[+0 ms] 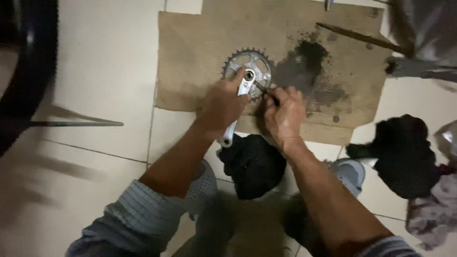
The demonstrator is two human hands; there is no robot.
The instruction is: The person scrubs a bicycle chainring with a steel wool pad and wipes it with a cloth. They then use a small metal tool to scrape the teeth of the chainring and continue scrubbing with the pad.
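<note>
A silver bicycle crankset (248,71), a toothed chainring with its crank arm, lies on a sheet of brown cardboard (200,43). My left hand (223,103) grips the crank arm just below the chainring's hub, and the arm's free end sticks out under my wrist. My right hand (284,113) pinches a thin dark tool (264,90) whose tip touches the chainring's lower right side.
A dark grease stain (307,59) spreads over the cardboard right of the chainring. A black rag (252,164) lies below my hands, another dark cloth (404,152) at the right. A long rod (362,38) crosses the top right. A bicycle tyre (28,62) and a thin rod (71,123) are at the left.
</note>
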